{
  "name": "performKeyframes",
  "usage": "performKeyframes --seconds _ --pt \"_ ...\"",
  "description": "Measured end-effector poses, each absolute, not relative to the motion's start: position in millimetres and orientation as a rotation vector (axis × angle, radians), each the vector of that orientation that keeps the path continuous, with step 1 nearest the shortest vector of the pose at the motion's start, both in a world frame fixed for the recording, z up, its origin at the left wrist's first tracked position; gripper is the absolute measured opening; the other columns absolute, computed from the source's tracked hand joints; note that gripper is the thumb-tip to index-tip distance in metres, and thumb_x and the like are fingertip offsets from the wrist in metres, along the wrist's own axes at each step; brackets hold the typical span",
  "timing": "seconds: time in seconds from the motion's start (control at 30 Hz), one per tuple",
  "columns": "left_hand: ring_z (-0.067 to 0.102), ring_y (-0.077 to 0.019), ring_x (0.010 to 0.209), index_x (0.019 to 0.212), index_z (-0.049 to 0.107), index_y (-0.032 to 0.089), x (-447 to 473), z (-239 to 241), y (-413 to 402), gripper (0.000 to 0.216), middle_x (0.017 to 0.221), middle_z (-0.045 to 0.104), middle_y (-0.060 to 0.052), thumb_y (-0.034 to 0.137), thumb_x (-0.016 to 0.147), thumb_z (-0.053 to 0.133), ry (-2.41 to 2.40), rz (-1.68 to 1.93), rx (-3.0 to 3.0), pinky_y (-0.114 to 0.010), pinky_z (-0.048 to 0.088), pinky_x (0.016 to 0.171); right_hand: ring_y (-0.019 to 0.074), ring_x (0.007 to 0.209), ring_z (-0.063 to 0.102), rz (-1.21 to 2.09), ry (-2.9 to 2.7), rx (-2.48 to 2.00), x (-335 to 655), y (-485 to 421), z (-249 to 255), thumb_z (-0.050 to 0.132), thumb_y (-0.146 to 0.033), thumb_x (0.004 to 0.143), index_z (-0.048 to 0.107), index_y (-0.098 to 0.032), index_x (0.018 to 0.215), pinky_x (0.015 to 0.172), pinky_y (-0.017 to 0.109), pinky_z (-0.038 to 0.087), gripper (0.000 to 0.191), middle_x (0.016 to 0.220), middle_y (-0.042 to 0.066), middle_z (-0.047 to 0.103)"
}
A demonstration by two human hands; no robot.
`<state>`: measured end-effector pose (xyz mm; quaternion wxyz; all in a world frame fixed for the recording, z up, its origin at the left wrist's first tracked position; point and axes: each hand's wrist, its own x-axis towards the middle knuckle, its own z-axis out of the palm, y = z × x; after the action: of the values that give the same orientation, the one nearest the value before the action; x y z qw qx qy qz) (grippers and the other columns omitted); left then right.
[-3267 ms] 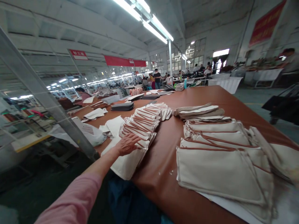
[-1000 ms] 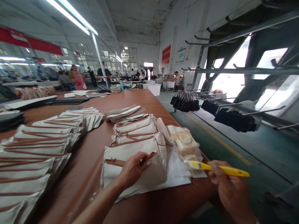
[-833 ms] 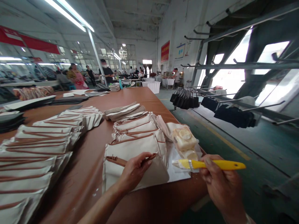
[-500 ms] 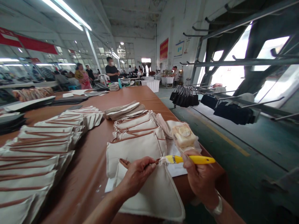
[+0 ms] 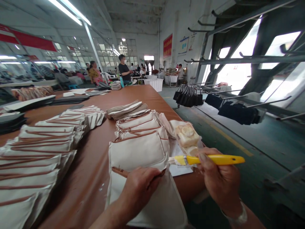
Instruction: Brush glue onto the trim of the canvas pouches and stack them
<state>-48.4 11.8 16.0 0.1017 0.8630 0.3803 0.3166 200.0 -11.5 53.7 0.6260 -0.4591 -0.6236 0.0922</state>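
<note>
My left hand (image 5: 141, 187) pinches the brown-trimmed top edge of a cream bag panel (image 5: 164, 203), which hangs toward me over the table's near edge. In my right hand (image 5: 220, 178) is a yellow-handled paintbrush (image 5: 214, 159), held level with its pale bristles pointing left. The bristle tip is close to the panel's top corner; whether it touches I cannot tell. Just beyond lies another cream panel (image 5: 138, 149), at the front of an overlapping row. A glue container (image 5: 188, 135), crusted pale yellow, stands beyond the brush on the right.
Overlapping cream panels with brown trim (image 5: 47, 159) cover the left of the brown table (image 5: 92, 171). Grey-brown pieces (image 5: 127, 109) lie behind the near row. A metal rack (image 5: 250, 60) with dark bags hangs to the right. Other people stand and sit farther back.
The brush has moved right, away from the panel's corner, with my right hand. My left hand has shifted slightly down and turned over the trimmed edge, still gripping it.
</note>
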Motion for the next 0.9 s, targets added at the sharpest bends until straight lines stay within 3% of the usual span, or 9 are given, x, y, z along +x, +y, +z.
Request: performKeyframes --seconds 0.23,0.37,0.6,0.8,0.9 --pt "0.063 -0.0132 0.056 0.093 0.061 0.02 -45.8 19.3 4.9 0.017 0.067 0.068 0.003 0.021 0.103 0.048 1.051 1.017 2.864 -0.027 0.038 0.059 0.0162 0.079 0.065 0.126 -1.789 -0.933 198.2 -16.4 62.5 0.052 -0.015 0.102 0.06 -0.021 0.099 0.077 0.026 0.049 0.011 0.088 0.002 0.065" --pt "0.057 -0.0141 0.053 0.087 0.058 0.021 -44.6 18.6 2.6 0.018 0.062 0.063 0.004 0.02 0.102 0.049 1.08 0.989 2.955 -0.029 0.035 0.059 0.0177 0.082 0.065 0.143 -1.725 -0.952 200.2 -20.8 64.4 0.051 -0.016 0.103 0.061 -0.022 0.102 0.076 0.028 0.049 0.012 0.089 0.002 0.065" --pt "0.049 -0.0128 0.051 0.094 0.057 0.018 -45.7 29.9 -3.8 0.021 0.064 0.06 0.003 0.019 0.106 0.04 0.992 0.898 3.127 -0.031 0.031 0.059 0.019 0.079 0.064 0.132 -1.812 -0.942 199.1 -20.5 70.3 0.051 -0.017 0.103 0.06 -0.021 0.098 0.075 0.03 0.049 0.011 0.086 0.004 0.065" --pt "0.052 -0.015 0.057 0.109 0.057 0.013 -45.7 44.6 -11.8 0.016 0.071 0.061 0.0 0.015 0.101 0.043 0.859 0.748 3.294 -0.034 0.033 0.059 0.0165 0.071 0.062 0.343 -1.872 -0.891 196.3 -17.0 73.2 0.048 -0.019 0.104 0.059 -0.022 0.093 0.071 0.028 0.049 0.016 0.08 0.001 0.062" --pt "0.05 -0.016 0.058 0.108 0.057 0.012 -45.5 49.2 -12.9 0.016 0.072 0.06 -0.001 0.018 0.1 0.044 0.82 0.696 3.346 -0.035 0.035 0.062 0.0191 0.072 0.063 0.274 -1.874 -0.945 195.6 -15.1 74.8 0.048 -0.022 0.104 0.059 -0.022 0.09 0.071 0.031 0.049 0.017 0.079 0.003 0.063"
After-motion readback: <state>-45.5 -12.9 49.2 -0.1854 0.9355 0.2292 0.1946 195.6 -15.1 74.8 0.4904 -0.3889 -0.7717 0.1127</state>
